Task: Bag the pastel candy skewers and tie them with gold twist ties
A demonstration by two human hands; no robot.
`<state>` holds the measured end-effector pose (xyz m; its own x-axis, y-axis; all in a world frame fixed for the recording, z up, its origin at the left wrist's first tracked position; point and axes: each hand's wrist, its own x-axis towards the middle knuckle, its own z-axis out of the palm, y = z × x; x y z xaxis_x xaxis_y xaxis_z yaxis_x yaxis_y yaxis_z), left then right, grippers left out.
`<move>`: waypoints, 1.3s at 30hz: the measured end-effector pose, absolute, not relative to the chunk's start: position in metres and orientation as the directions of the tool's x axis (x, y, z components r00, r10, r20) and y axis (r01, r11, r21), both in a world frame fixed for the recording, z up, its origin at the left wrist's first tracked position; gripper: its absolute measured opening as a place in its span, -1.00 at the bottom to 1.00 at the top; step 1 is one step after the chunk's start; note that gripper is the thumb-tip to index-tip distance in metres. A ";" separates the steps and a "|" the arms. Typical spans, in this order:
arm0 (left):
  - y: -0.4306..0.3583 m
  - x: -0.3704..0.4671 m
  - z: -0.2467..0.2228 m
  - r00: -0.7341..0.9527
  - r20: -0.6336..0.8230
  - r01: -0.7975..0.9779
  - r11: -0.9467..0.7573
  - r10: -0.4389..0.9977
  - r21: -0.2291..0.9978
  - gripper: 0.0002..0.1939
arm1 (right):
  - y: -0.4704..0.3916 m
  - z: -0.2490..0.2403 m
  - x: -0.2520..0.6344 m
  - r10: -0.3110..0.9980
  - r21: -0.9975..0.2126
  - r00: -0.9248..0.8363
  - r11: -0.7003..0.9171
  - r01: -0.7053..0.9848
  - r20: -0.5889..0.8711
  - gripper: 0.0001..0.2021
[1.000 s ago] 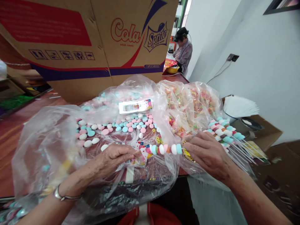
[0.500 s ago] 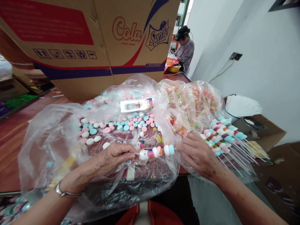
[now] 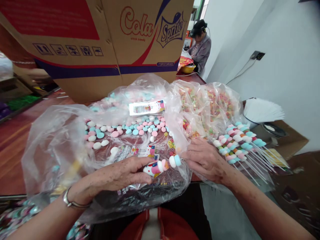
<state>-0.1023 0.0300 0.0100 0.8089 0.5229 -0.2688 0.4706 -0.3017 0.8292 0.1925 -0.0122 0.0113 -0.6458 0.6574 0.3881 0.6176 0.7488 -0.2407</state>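
A candy skewer (image 3: 163,165) with white, pink and blue pieces lies crosswise between my hands. My left hand (image 3: 128,171) holds its left end, thumb and fingers closed around the printed wrapper (image 3: 148,170). At the other end, my right hand (image 3: 201,156) has its fingers closed by the blue piece; what they pinch is hidden. A gap shows between the orange piece and the white one. Beyond my left hand, loose pink, white and blue candies (image 3: 141,127) lie on clear plastic. Small ring candies (image 3: 171,144) are near my right fingertips.
A large cardboard box (image 3: 87,75) stands behind the candies. Bags of ring candies (image 3: 208,103) are at back right. Finished-looking skewers (image 3: 240,141) are piled right of my right hand. A stack of printed labels (image 3: 147,108) lies on the bag. Farther back sits a person (image 3: 202,46).
My left hand has shifted right, over more of the skewer's wrapped end. A gap has opened between the candy pieces. The view has tilted slightly, and more printed wrapping shows under the plastic.
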 end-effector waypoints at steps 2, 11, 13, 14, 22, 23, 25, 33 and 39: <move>0.028 -0.099 0.005 0.815 -0.326 0.481 -0.245 0.480 0.842 -0.62 | -0.010 0.007 0.188 0.649 -0.288 -0.663 0.760 0.582 0.372 -0.75; 0.006 -0.076 -0.018 0.767 -0.416 0.332 0.253 0.489 0.909 -0.80 | -0.007 -0.005 0.152 0.558 -0.163 -0.790 0.830 0.534 0.254 -0.82; 0.003 -0.072 -0.021 0.730 -0.430 0.326 0.284 0.530 0.902 -0.81 | -0.002 -0.005 0.148 0.535 -0.121 -0.812 0.845 0.521 0.234 -0.83; 0.002 -0.071 -0.022 0.716 -0.429 0.323 0.284 0.551 0.903 -0.82 | 0.000 -0.005 0.146 0.523 -0.103 -0.821 0.851 0.514 0.229 -0.82; -0.003 -0.060 -0.014 0.515 -0.466 0.043 0.521 0.719 0.852 -0.63 | 0.016 -0.008 0.146 0.718 -0.346 -0.518 0.686 0.640 0.466 -0.63; -0.003 -0.058 -0.014 0.479 -0.472 0.014 0.532 0.740 0.847 -0.63 | 0.015 -0.009 0.145 0.763 -0.402 -0.449 0.634 0.661 0.465 -0.60; -0.003 -0.056 -0.016 0.416 -0.480 -0.008 0.531 0.772 0.847 -0.64 | 0.013 -0.012 0.141 0.799 -0.475 -0.405 0.594 0.649 0.445 -0.61; -0.011 -0.054 -0.028 0.176 -0.398 0.054 0.395 0.900 0.917 -0.58 | 0.002 -0.019 0.121 0.870 -0.808 -0.362 0.462 0.366 0.334 -0.54; -0.002 -0.052 -0.024 0.070 -0.183 0.164 0.169 0.981 0.972 -0.62 | -0.004 -0.026 0.099 0.981 -0.944 -0.190 0.094 0.316 0.034 -0.75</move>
<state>-0.0519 -0.0024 -0.0244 0.0699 0.9807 -0.1827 0.1643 0.1693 0.9718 0.0987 -0.0043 -0.0259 -0.1899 0.9812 0.0340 0.3161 0.0939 -0.9441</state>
